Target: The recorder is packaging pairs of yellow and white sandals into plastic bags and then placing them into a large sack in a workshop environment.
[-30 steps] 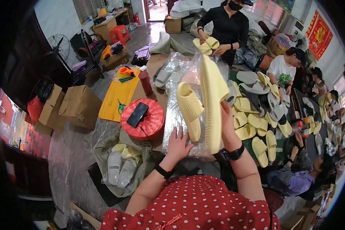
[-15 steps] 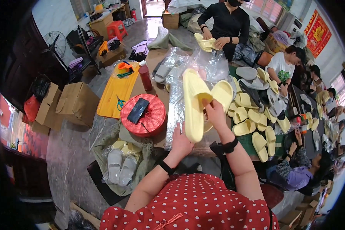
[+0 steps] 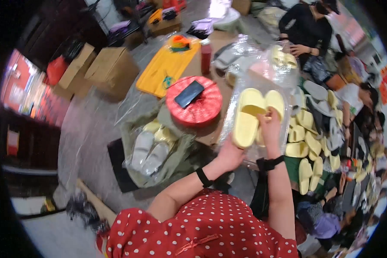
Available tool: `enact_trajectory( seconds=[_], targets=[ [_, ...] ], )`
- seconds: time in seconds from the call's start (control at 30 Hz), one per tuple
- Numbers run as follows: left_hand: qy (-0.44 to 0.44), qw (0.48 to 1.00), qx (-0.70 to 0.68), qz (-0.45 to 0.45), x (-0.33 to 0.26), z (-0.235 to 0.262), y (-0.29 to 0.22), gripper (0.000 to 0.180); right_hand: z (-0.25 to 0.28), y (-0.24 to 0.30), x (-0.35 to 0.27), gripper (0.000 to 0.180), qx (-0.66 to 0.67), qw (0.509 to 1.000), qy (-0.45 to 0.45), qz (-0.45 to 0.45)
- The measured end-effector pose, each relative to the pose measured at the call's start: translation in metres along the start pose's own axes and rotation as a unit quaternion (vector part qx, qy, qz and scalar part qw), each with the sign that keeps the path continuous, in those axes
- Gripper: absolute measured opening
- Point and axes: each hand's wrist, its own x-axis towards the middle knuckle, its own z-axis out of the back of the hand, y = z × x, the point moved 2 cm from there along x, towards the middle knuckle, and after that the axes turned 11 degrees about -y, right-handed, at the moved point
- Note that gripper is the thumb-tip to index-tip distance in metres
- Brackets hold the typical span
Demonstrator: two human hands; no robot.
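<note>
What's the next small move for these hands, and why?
Perhaps square up the two yellow slides with the left hand: it is at the near end of the left slide, which partly hides the other, while the right hand appears to hold the pair.

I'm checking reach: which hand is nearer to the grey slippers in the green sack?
Left. The left hand is to the right of the grey slippers, apart from them; the right hand, holding pale yellow slippers, is farther right.

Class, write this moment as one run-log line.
left hand: by near end of left slipper; right hand: holding yellow slippers; phone: on red roll
</note>
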Motion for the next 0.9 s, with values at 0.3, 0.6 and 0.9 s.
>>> enact_trajectory(
  seconds=[0.3, 0.6, 0.9],
  targets=[
    [-0.011, 0.995, -0.100, 0.009, -0.132, 0.087, 0.039, 0.035, 0.016, 0.027, -0.036, 0.058, -0.094, 0.978, -0.024, 0.182],
    [-0.075, 0.860, 0.155, 0.480, -0.320, 0.122, 0.151, 0.053, 0.043, 0.066, -0.147, 0.011, 0.173, 0.955, 0.232, 0.058],
    [-0.174, 0.761, -0.240, 0.578, -0.350, 0.176, 0.243, 0.068, -0.125, -0.011, -0.307, 0.035, 0.167, 0.848, 0.489, -0.121]
  ],
)
